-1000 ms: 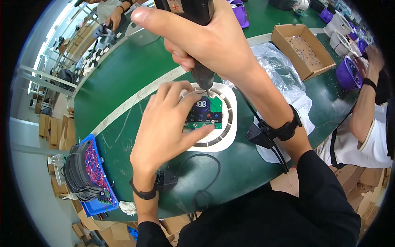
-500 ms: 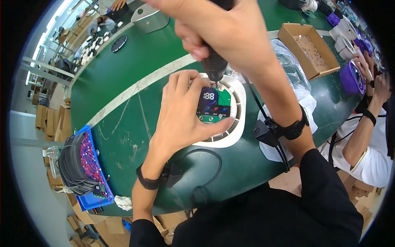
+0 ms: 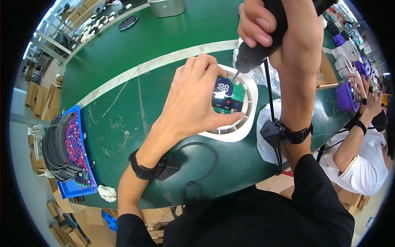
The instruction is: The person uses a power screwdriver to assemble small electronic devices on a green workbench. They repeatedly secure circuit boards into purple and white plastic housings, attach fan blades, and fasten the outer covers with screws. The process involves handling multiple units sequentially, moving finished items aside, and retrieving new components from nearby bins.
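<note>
A white plastic housing (image 3: 251,94) with a slotted round rim stands on the green table. Inside it sits a green circuit board (image 3: 238,91) with a lit digit display (image 3: 223,87) and small coloured marks. My left hand (image 3: 191,96) grips the housing from the left, thumb along the near side and fingers over the far side, covering part of the board. My right hand (image 3: 263,24) is closed around a black electric screwdriver (image 3: 252,55). The driver tilts, its thin bit pointing down at the board's far right edge; whether the tip touches is unclear.
At left, a blue tray (image 3: 84,144) holds grey cables and red wires. Clear plastic bags (image 3: 269,136) and a cardboard box (image 3: 327,74) lie to the right. A black cable (image 3: 216,160) loops near the front. A co-worker's hands (image 3: 372,107) work beside a purple housing (image 3: 345,99).
The screwdriver has gone from nearly upright over the board's far edge to a tilted pose farther right. My left hand stays on the housing, and the whole view has shifted.
</note>
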Demonstrator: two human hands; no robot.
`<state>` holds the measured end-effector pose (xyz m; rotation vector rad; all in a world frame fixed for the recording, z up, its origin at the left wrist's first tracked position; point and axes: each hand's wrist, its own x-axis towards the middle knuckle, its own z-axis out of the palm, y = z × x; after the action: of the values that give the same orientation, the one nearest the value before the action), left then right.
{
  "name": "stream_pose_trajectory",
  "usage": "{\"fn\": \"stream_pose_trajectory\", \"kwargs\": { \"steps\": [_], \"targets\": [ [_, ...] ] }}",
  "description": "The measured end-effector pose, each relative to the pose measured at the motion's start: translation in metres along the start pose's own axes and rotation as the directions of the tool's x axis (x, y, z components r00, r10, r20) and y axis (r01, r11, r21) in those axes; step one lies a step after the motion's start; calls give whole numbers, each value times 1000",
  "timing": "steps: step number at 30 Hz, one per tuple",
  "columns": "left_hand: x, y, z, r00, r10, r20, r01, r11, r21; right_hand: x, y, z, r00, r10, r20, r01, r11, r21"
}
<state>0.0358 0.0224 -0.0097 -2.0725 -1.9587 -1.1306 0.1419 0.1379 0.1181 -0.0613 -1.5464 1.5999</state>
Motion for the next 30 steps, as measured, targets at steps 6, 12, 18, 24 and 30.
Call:
{"fn": "stream_pose_trajectory", "kwargs": {
  "steps": [6,12,18,24,30],
  "targets": [
    [1,5,2,995,-88,-45,92,989,113,10,6,-27,902,-334,-274,367,927,78],
    [11,15,-71,732,-681,34,549,618,563,4,-10,-22,982,-106,-154,97,993,-63],
    [-30,-29,-92,909,-166,382,136,985,105,2,-19,-11,997,45,70,-48,998,39],
    [-35,53,-63,792,-561,240,293,695,657,3,-12,-12,989,89,117,-105,985,134],
    [-20,27,-88,937,-299,181,162,830,534,-2,-3,-5,992,98,83,-121,937,329]
  ]
}}
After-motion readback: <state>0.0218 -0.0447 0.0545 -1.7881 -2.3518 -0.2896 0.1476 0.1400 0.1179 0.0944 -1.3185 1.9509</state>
